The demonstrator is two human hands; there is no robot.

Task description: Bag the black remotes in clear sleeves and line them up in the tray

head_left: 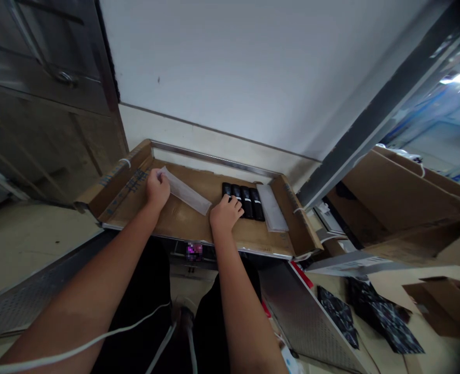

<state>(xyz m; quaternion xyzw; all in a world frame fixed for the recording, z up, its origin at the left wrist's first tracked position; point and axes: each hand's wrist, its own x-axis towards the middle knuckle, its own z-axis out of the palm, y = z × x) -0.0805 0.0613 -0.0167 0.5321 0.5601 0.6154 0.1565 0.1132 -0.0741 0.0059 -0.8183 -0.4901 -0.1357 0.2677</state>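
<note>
My left hand [158, 188] is closed on one end of a pale translucent sleeve [187, 196], which slants down to the right over the cardboard-lined tray [183, 226]. Curled fingers of my right hand [226, 212] rest on the leftmost of several black packs [247, 200] with small white labels, lying side by side. Right of the packs lies a stack of pale translucent sleeves [272, 209].
A steel door [46, 72] stands at the left, a white wall [214, 67] behind the tray. An open cardboard box [393, 202] is at the right. Dark patterned bundles [381, 314] and another box [444, 306] lie at the lower right. A white cable [109, 335] crosses my lap.
</note>
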